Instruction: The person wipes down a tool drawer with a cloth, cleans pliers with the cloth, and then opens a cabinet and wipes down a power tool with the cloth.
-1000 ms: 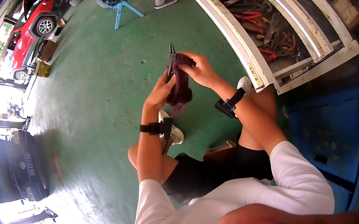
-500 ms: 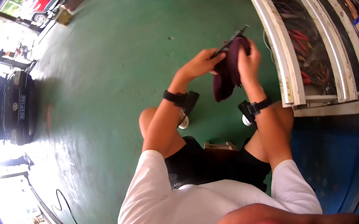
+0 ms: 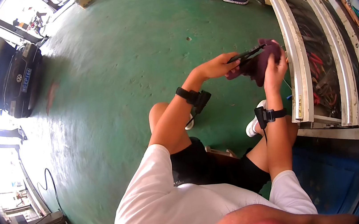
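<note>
Open floor (image 3: 116, 75) flanks the left hand (image 3: 222, 65); a drawer frame (image 3: 297, 59) blocks the right.

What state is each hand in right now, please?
Left hand: closed on the dark tool.
Right hand: closed on the dark red cloth.

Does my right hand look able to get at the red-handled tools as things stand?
Probably, once freed: the right hand is holding the cloth. It looks close to the white rim, which it must clear to reach the red-handled tools. Whether anything see-through covers them, I can't tell.
</note>
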Available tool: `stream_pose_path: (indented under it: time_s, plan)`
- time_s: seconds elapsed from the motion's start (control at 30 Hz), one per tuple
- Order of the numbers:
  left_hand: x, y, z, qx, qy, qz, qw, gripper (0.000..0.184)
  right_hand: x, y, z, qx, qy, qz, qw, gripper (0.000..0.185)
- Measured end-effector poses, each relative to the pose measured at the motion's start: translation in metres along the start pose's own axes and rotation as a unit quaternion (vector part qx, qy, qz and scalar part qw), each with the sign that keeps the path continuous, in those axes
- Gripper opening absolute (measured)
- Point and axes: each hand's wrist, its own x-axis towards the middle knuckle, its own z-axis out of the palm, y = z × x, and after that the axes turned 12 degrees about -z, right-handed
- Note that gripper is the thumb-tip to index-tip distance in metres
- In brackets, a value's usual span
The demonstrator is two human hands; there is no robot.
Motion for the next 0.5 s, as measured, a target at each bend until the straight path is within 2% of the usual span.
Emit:
stream_pose_path:
  time_s: [0.07,0.1,0.2,0.27,0.37,0.4,0.5]
  plan:
    - [-0.01,0.009,0.003,0.046,0.002,-0.016,0.999,0.037,-0.001,0.0,0.0,-0.083,-0.11,-0.062,0.988,0.035]
    - [-0.01,0.008,0.002,0.045,0.003,-0.017,0.999,0.037,-0.002,-0.003,0.002,-0.152,-0.124,-0.133,0.971,0.037]
    - [-0.013,0.004,0.0,0.084,0.019,-0.023,0.996,0.039,-0.006,0.002,0.002,-0.203,-0.151,-0.143,0.957,0.035]
    - [-0.017,0.004,-0.007,0.166,0.018,-0.052,0.985,0.036,-0.007,0.006,0.002,-0.212,-0.151,-0.106,0.96,0.034]
    - [-0.016,-0.005,-0.012,0.155,-0.018,-0.037,0.987,0.034,-0.007,0.018,-0.008,-0.225,-0.251,-0.104,0.936,0.036]
    - [-0.019,-0.003,-0.014,0.148,-0.03,-0.034,0.988,0.034,-0.007,0.01,-0.009,-0.204,-0.302,-0.055,0.93,0.034]
    - [-0.024,0.001,-0.015,0.193,-0.026,-0.082,0.977,0.033,-0.013,0.003,-0.013,-0.192,-0.342,-0.015,0.92,0.032]
